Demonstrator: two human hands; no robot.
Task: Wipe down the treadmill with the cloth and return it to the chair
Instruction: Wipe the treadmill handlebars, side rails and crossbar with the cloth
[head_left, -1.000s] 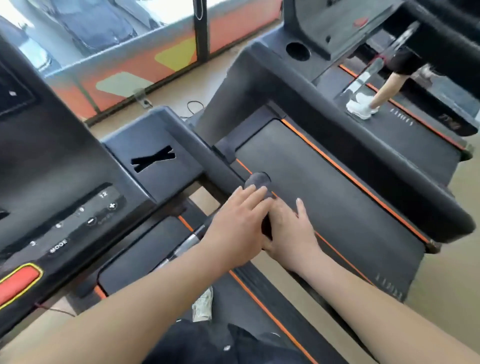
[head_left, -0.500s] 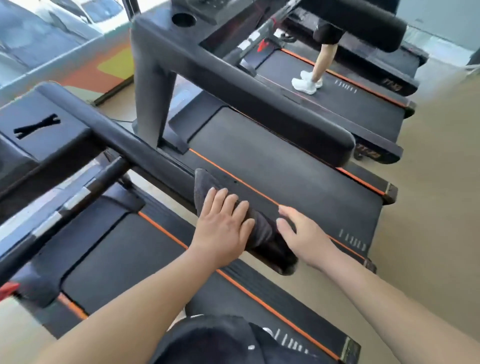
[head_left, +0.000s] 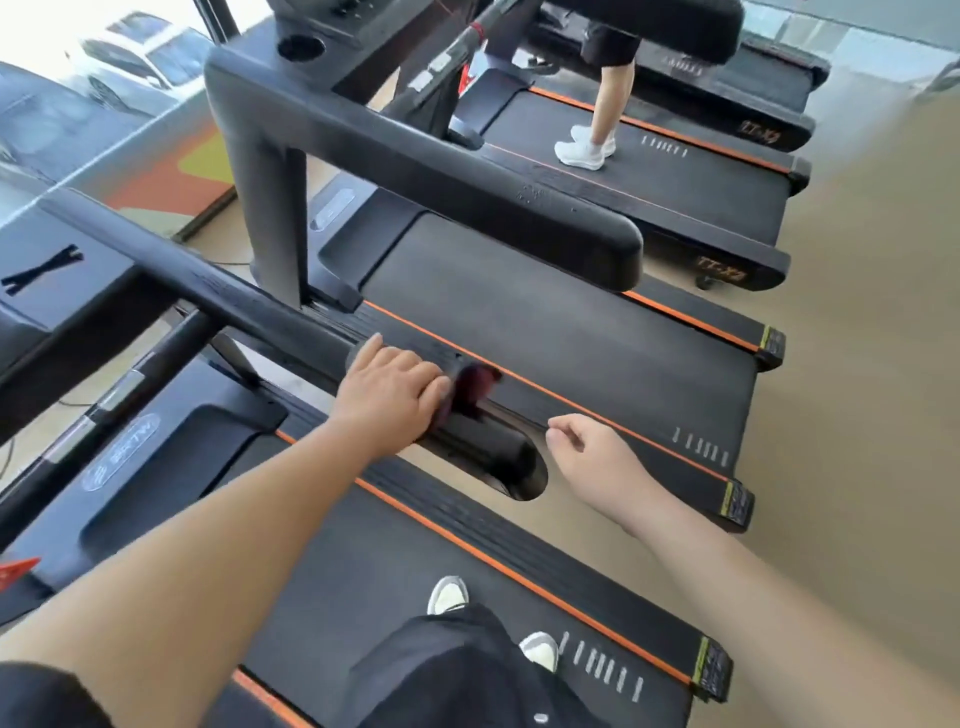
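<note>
**Cloth's on the handrail, left hand has it**

From where I'm standing, the handrail (head_left: 249, 306) runs from far-left down to near-right alongside the treadmill (head_left: 415, 597) belt. The left hand (head_left: 387, 387) sits on top of it with its fingers curled down over the dark cloth (head_left: 470, 387). The cloth is bunched and blurry, poking out just right of the fingertips. The rail's rounded end (head_left: 498, 457) is further near-right of that grip, so I'd guess the wipe heads that way. The right hand (head_left: 587, 452) hangs past the end, loosely curled, holding nothing. No chair in sight.
</note>
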